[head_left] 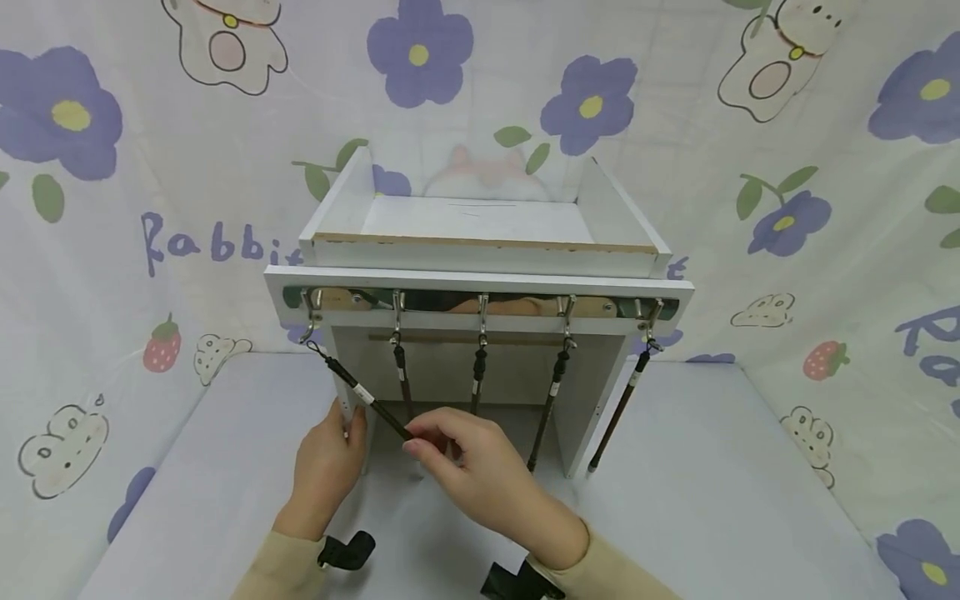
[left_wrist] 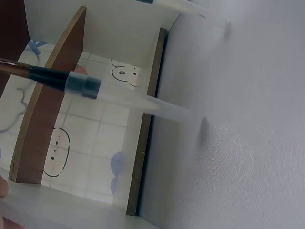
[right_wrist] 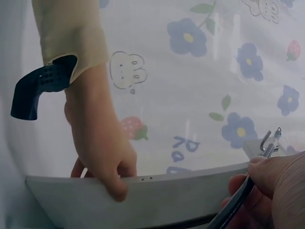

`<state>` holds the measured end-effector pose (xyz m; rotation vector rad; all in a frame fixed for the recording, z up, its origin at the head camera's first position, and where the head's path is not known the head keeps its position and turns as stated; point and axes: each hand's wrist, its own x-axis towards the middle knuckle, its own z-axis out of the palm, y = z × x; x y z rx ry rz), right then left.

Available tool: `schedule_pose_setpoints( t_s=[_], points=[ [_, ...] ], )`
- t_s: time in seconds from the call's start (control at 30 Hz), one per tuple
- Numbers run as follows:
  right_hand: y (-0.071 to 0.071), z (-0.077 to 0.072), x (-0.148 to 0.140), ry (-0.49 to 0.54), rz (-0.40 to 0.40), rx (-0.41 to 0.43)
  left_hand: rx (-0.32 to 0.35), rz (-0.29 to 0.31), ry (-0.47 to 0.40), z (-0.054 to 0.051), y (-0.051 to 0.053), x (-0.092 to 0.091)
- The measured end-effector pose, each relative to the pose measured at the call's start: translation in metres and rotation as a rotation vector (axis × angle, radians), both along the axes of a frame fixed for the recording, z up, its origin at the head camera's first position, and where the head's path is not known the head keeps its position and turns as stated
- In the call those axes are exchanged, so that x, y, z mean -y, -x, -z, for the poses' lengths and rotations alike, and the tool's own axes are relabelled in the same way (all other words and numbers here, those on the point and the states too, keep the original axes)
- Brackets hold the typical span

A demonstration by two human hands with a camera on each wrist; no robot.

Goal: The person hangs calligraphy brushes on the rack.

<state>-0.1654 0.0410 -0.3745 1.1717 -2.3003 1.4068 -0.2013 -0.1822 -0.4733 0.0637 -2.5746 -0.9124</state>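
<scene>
Thumb and fingertips of my right hand (head_left: 480,467) pinch the dark handle of the leftmost paintbrush (head_left: 382,414), drawing it aslant to the right. Its loop is at the leftmost hook (head_left: 307,321) of a white rack (head_left: 480,279). My left hand (head_left: 327,467) grips the rack's left side panel (right_wrist: 190,195), its thumb on one face and its fingers behind. Several other brushes (head_left: 552,396) hang from the remaining hooks. In the left wrist view, a brush (left_wrist: 83,86) shows a brown handle, dark ferrule and pale bristles; I cannot tell which brush it is.
An open white tray (head_left: 480,221) forms the rack's top. The rack stands on a white table (head_left: 720,492) before a curtain (head_left: 495,50) printed with flowers and rabbits. Cross boards (left_wrist: 47,100) join the panels at the back.
</scene>
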Motion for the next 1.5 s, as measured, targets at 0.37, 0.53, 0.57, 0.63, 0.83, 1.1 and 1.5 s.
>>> schedule_pose_setpoints(
  t_s=[0.37, 0.53, 0.57, 0.63, 0.83, 1.1, 1.5],
  points=[
    [0.004, -0.005, 0.010, -0.040, 0.001, 0.022, -0.027, -0.015, -0.006, 0.003, 0.001, 0.002],
    [0.005, -0.006, 0.013, -0.025, 0.000, 0.018, -0.027, -0.014, -0.002, 0.003, 0.001, 0.003],
    [0.005, -0.007, 0.014, -0.021, -0.003, 0.020, -0.021, -0.013, -0.001, 0.003, 0.001, 0.003],
    [0.005, -0.007, 0.015, -0.012, -0.009, 0.025, -0.016, -0.012, -0.001, 0.004, 0.002, 0.003],
    [0.005, -0.010, 0.018, 0.009, -0.010, 0.037, -0.025, -0.019, 0.004, 0.004, 0.001, 0.004],
    [0.003, -0.013, 0.024, 0.010, 0.016, 0.041, -0.029, -0.009, 0.003, 0.005, -0.001, 0.005],
    [-0.001, -0.012, 0.025, 0.071, 0.086, 0.008, -0.019, 0.002, -0.008, 0.004, 0.001, 0.002]
  ],
)
